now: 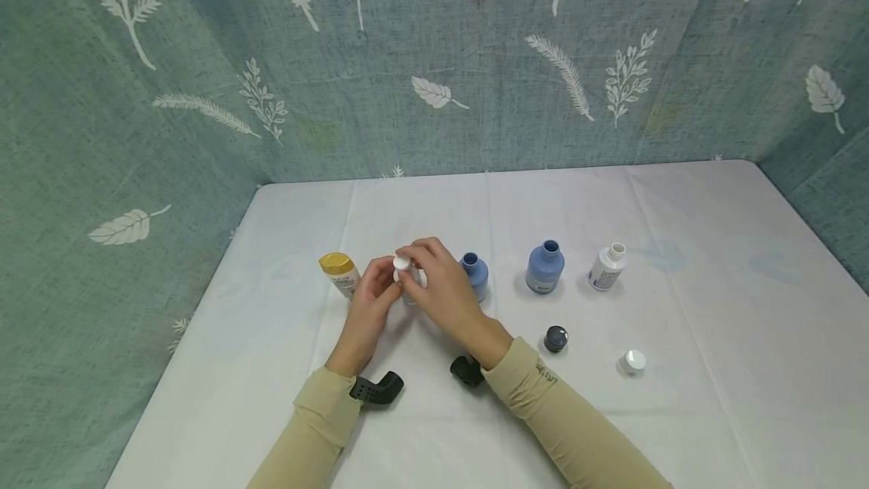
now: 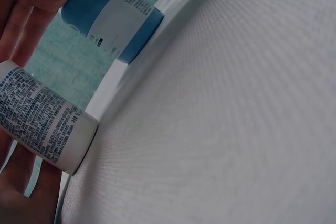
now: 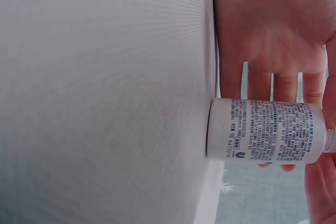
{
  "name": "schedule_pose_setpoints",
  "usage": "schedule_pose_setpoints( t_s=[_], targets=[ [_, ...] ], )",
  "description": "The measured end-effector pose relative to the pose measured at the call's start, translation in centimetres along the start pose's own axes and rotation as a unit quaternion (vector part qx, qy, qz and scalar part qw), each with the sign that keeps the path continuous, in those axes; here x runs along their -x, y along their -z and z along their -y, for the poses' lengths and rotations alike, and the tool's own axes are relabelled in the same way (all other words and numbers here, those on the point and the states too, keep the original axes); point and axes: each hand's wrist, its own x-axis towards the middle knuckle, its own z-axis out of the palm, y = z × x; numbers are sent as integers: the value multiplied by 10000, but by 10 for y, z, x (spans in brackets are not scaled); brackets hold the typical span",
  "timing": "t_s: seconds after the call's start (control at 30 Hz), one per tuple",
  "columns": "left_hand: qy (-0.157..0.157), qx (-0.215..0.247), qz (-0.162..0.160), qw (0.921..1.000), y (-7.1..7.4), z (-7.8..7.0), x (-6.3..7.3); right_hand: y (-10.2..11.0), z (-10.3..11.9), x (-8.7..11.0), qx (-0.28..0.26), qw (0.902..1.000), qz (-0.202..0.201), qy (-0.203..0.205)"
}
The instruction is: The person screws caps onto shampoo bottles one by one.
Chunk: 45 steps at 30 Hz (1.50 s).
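So the grip is a two-hander: the right hand (image 1: 444, 281) is pinching the white cap (image 1: 402, 263) between thumb and fingertips, and the left hand (image 1: 372, 300) is wrapped round the white bottle (image 3: 265, 129) underneath, with fingers laid along its far side. From where I'm standing that looks like the left is there to stop the body spinning while the right works the top, though I honestly can't tell which way the cap is being turned, if at all. The bottle is upright between the two hands, base down on the white table (image 1: 679, 232), which probably helps steady it too. Left of it, partly behind the left hand, is a bottle with a gold top (image 1: 338, 270), lid on. On the other side a blue bottle (image 1: 475, 278) stands just past the right hand, mouth uncovered, then a second blue bottle (image 1: 545, 272) and a small white one (image 1: 606, 270), both uncapped as well. A black lid (image 1: 556, 338) and a loose white lid (image 1: 634, 361) lie on the near side of those last two, I'd guess parked there so it's obvious which goes where
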Motion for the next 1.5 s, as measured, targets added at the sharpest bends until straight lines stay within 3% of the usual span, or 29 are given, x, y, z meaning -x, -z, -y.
schedule_pose_setpoints(
  t_s=[0.4, 0.73, 1.0, 1.3, 1.5],
  targets=[
    [40, 201, -146, 9997, 2, 3, 2, -3, 3, 1, -29, 9997, 22, -234],
    [32, 4, -75, 10000, 6, 4, 1, -9, 4, 0, 60, 9996, -12, -259],
    [73, 34, -36, 10000, 8, 5, -3, -13, 3, 0, -246, 9980, -102, -577],
    [181, -108, -8, 9998, 1, -14, 8, -13, 2, 6, -221, 9988, -112, -412],
    [172, -218, -67, 9996, -2, -20, 6, -10, 3, 4, -302, 9989, -170, -313]
  ],
)
